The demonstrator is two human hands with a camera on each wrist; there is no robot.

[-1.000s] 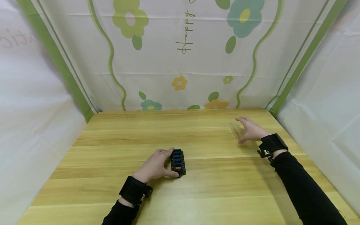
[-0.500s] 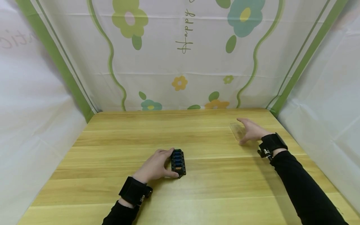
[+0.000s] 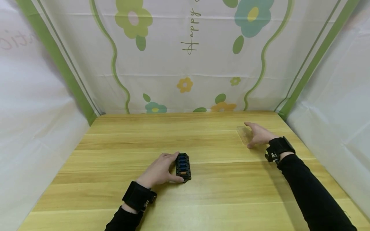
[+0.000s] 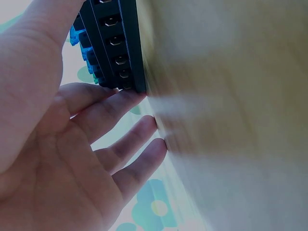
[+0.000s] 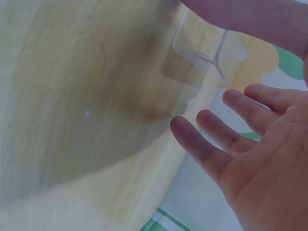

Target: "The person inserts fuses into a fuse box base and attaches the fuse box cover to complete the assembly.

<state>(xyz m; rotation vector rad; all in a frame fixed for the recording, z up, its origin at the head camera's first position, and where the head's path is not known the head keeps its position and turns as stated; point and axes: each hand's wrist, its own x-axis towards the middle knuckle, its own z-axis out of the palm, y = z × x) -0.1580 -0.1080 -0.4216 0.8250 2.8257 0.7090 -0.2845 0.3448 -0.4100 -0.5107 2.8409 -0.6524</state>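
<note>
My left hand grips a black fuse block on the wooden table, with the thumb at its near end and the fingertips at its far end. A row of blue pieces and one orange piece shows along its top. In the left wrist view, the block's side has a line of small holes with metal inside. Farther right, a clear plastic cover rests on the table. My right hand is beside it, thumb and fingers spread apart. The right wrist view shows the cover past the thumb, partly hidden by it.
The wooden table ends at a white cloth with printed flowers and green lines. More white cloth stands at the left and right sides. Both wrists carry black straps with small devices.
My right hand has drawn slightly to the right, its thumb and fingertips shifting away from the clear cover. The left hand and the fuse block have stayed in place.
</note>
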